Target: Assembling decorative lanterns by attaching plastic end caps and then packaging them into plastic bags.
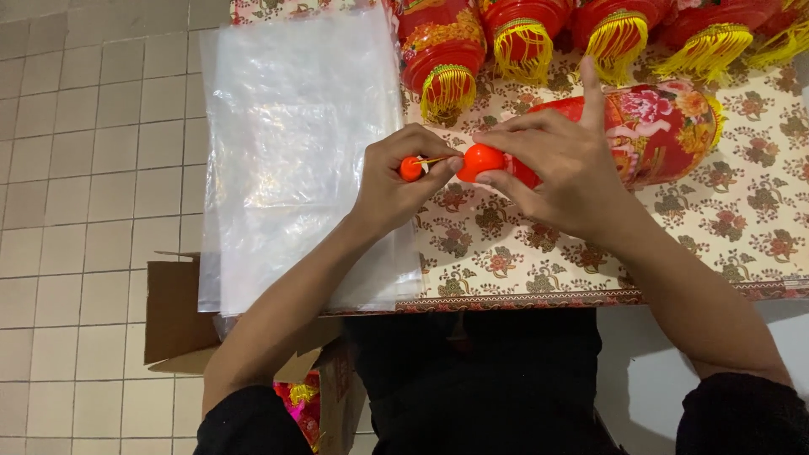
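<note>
Two hands work over a flowery tablecloth above a tiled floor. Left hand pinches a small orange knob; right hand grips the red lantern. Clear plastic bags lie beside; more lanterns sit behind.

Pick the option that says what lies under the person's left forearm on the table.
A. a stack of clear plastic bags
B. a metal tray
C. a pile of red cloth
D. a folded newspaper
A: the left hand reaches across a stack of clear plastic bags lying on the left part of the floral-covered table, the forearm crossing its lower right corner.
</note>
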